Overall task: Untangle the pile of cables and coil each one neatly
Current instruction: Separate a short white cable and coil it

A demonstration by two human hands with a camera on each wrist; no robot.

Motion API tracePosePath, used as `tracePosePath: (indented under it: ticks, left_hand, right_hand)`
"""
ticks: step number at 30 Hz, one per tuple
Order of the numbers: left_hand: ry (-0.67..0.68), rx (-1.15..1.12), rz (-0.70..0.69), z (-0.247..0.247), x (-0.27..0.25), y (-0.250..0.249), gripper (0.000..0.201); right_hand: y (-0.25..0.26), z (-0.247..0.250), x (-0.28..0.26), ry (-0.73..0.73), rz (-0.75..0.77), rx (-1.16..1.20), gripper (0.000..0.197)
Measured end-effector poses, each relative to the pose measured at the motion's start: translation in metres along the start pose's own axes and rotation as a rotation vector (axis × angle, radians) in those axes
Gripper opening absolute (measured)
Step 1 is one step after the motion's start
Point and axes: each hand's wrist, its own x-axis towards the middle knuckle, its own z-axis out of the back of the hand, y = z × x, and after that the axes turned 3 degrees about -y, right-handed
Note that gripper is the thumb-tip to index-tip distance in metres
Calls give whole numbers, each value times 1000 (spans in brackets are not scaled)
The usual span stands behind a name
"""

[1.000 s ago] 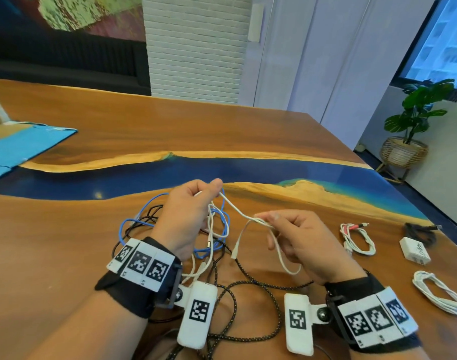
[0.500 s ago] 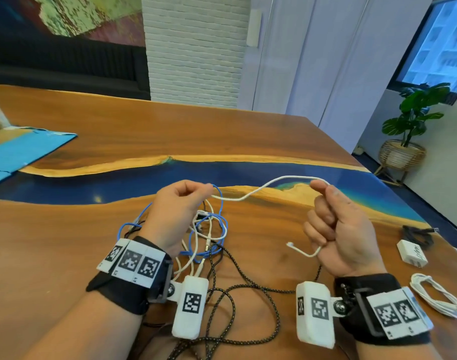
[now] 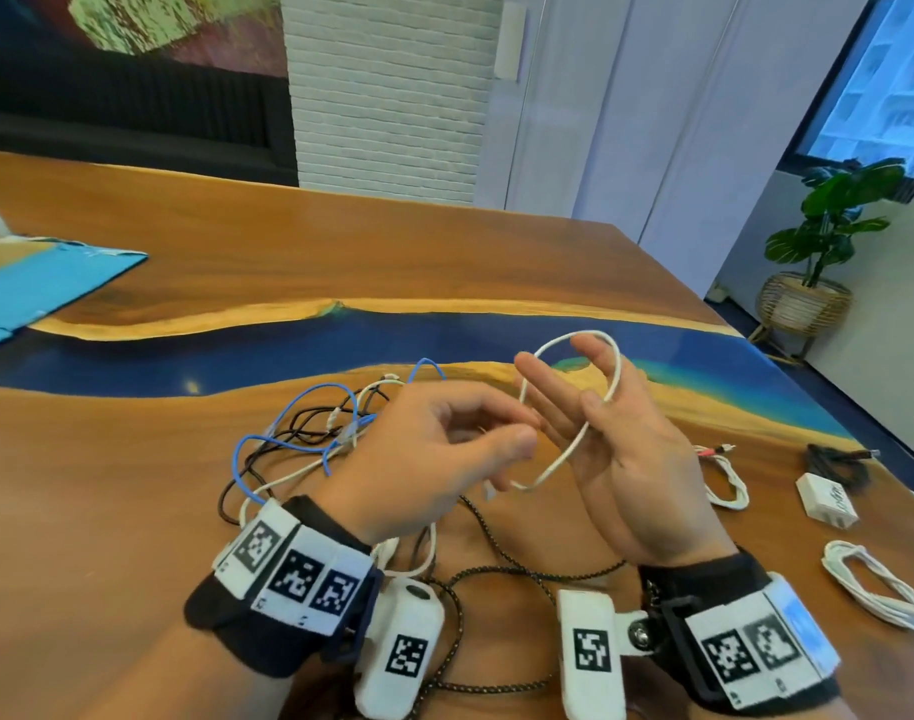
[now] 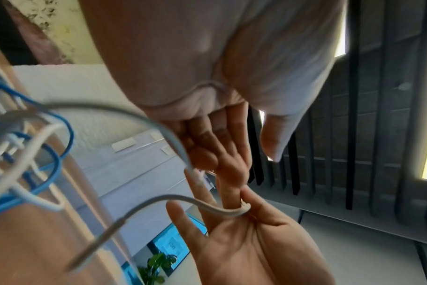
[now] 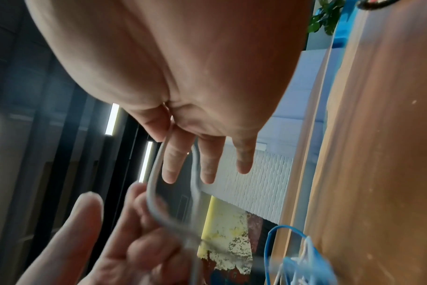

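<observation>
White cable [image 3: 619, 367] looped once over the outstretched fingers [image 3: 548, 387] of the right hand [image 3: 626, 459], held in the air above the table [image 3: 133, 511]. Pinned under the thumb at the base of those fingers, as the left wrist view shows it. Lower run fed across to the left hand [image 3: 434, 449], apparently pinched between curled thumb and fingertips, with a short end dangling just below.

Just behind the left hand, the rest of the pile [image 3: 309, 433]: blue, black and white strands crossing one another on the wood, a braided black cable [image 3: 496, 574] trailing toward the wrists. Well apart to the right, two white coils [image 3: 870, 584] [image 3: 725, 480], a dark bundle and a white charger [image 3: 829, 498].

Only a single turn made, by the look of it, and a loose one. Likely to slide off the straight fingertips should the thumb ease or the left hand tug too sharply. Cannot be told whether the far end lies free of the pile; if not, further winding could drag the blue strands along and tighten the tangle. Uneven tension would also leave turns of different widths, hardly a neat coil.
</observation>
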Motion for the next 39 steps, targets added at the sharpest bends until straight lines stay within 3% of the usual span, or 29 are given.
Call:
tracePosePath:
  ticks: [3, 5, 7, 10, 13, 15, 17, 21, 25, 29, 33, 36, 39]
  left_hand:
    - [173, 14, 122, -2, 1, 9, 24]
    - [287, 56, 158, -1, 0, 11, 25]
    - [353, 112, 199, 2, -1, 11, 19]
    - [266, 123, 213, 3, 0, 11, 21]
    - [129, -62, 273, 6, 3, 9, 35]
    - [87, -153, 332, 8, 4, 7, 43]
    - [50, -216, 373, 9, 5, 6, 48]
    - [-59, -244, 370, 11, 8, 9, 47]
    - [-127, -331, 360, 20, 9, 4, 46]
    - [-134, -669, 389, 20, 9, -4, 42]
    - [-242, -830, 312, 19, 11, -4, 34]
    - [-271, -823, 232, 18, 13, 0, 32]
    - [-258, -565, 208, 13, 12, 4, 30]
  right_hand:
    - [-5, -6, -1, 28, -42, 47, 61]
    - [-10, -8, -1, 23, -49, 7, 53]
    - [-12, -5, 2, -49, -18, -68, 32]
    - [-12, 8, 9, -269, 28, -227, 17]
    - [-11, 24, 12, -407, 93, -467, 41]
    - [-10, 26, 10, -326, 177, -573, 55]
    - [-10, 23, 8, -140, 243, -604, 47]
    - [-14, 12, 0, 109, 127, -425, 33]
    - [-12, 15, 1, 63, 27, -330, 21]
    - [-11, 20, 5, -16, 50, -462, 16]
    - [-24, 9, 2, 98, -70, -540, 24]
    - [-28, 1, -2, 210, -186, -508, 19]
    - [-26, -5, -5, 334, -206, -519, 17]
